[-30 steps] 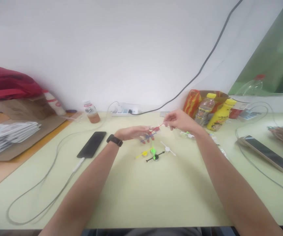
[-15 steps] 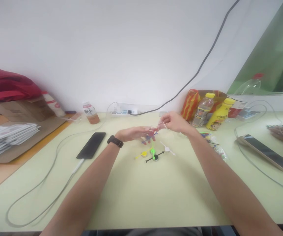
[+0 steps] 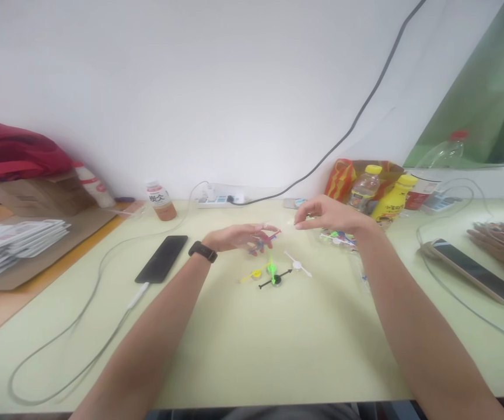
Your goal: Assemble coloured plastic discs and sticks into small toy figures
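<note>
While left hand [image 3: 234, 236] holds red pointer [image 3: 273, 236] slanting up-right, right hand's [image 3: 324, 214] grip is unclear.

Clear bottle [image 3: 363, 192]: base hidden (right hand [image 3: 331, 213]) | red fabric [image 3: 16, 149]: left-cut | blue-red pieces [image 3: 272, 237]: blurred

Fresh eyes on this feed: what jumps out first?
The bright green arrow, mid-picture, close to the left hand. Next, the yellow bottle at the back right, partly behind the right forearm. Then the red bag on a box, far left.
</note>
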Tool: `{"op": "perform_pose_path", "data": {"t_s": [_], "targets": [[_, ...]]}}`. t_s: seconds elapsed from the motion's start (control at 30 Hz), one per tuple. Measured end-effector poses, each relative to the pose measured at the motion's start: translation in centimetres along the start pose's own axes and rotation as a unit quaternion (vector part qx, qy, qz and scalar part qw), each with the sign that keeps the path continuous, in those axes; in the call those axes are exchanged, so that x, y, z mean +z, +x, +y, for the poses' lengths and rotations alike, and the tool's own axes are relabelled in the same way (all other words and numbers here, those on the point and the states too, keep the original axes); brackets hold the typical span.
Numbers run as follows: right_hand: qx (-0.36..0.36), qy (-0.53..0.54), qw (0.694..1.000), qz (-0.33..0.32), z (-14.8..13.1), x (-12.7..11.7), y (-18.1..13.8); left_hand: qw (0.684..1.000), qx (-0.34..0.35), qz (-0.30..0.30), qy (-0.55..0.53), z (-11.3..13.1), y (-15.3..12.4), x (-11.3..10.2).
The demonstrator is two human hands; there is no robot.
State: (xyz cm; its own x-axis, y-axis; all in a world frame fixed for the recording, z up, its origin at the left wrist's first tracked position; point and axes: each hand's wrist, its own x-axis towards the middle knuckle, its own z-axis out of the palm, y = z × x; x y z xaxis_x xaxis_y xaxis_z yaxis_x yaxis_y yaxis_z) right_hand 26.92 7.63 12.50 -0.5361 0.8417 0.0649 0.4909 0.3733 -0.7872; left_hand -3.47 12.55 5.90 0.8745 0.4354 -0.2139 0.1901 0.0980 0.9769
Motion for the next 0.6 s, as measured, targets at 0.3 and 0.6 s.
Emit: {"op": "perform_pose_path", "data": {"t_s": [0.3, 0.6], "targets": [[0.005, 0.024, 0.989, 0.148, 0.9, 0.1, 0.4, 0.999, 0.01, 0.028, -0.021, -0.7, -0.4, -1.0], [0.18, -0.073, 0.972, -0.131, 4.3, 3.1, 2.6, 0.995, 0.032, 0.06, -0.067, -1.0, -1.4, -1.6]]}}
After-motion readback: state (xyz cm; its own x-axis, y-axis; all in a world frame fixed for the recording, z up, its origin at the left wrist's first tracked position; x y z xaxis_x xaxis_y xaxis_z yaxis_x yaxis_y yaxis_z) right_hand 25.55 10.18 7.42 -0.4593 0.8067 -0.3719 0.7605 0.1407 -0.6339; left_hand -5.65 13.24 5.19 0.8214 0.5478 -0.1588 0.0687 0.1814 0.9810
